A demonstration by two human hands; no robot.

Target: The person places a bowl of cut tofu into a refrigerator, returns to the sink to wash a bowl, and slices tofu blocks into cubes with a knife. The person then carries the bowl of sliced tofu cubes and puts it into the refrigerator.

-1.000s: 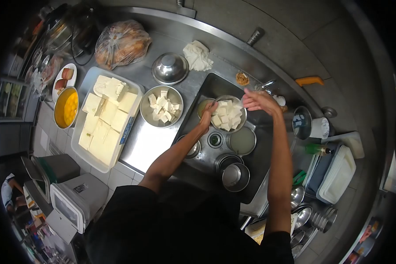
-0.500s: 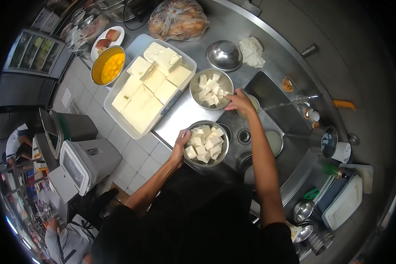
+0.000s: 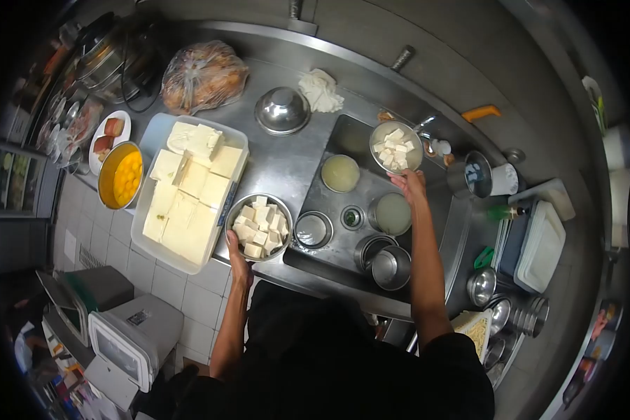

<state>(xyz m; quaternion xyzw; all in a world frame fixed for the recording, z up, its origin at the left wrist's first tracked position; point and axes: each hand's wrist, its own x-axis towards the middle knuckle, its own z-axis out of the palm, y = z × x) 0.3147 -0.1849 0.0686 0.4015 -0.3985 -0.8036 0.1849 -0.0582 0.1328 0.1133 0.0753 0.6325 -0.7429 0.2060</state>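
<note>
My left hand (image 3: pixel 239 260) is closed on the near left side of a metal bowl (image 3: pixel 285 210) holding white tofu cubes (image 3: pixel 260 225). This bowl sits at the counter's edge, left of the sink. My right hand (image 3: pixel 410 183) grips the near rim of a second metal bowl (image 3: pixel 414 157), held over the far right of the sink beside the faucet (image 3: pixel 425 123). Smaller tofu cubes (image 3: pixel 395 148) lie in it. Left of my left hand stands a plastic tub (image 3: pixel 241 147) with large tofu blocks (image 3: pixel 189 217).
In the sink (image 3: pixel 346 126) are several metal containers, two with cloudy liquid. An upturned metal bowl (image 3: pixel 282 110), a white cloth (image 3: pixel 320 91) and a plastic bag of brownish food (image 3: pixel 204 77) lie behind. A bowl of egg yolks (image 3: pixel 127 176) stands far left; lidded bins (image 3: pixel 136 339) are below.
My right hand has carried its bowl rightward from the counter to over the sink by the faucet. My left hand still holds the other bowl. The whole view has turned.
</note>
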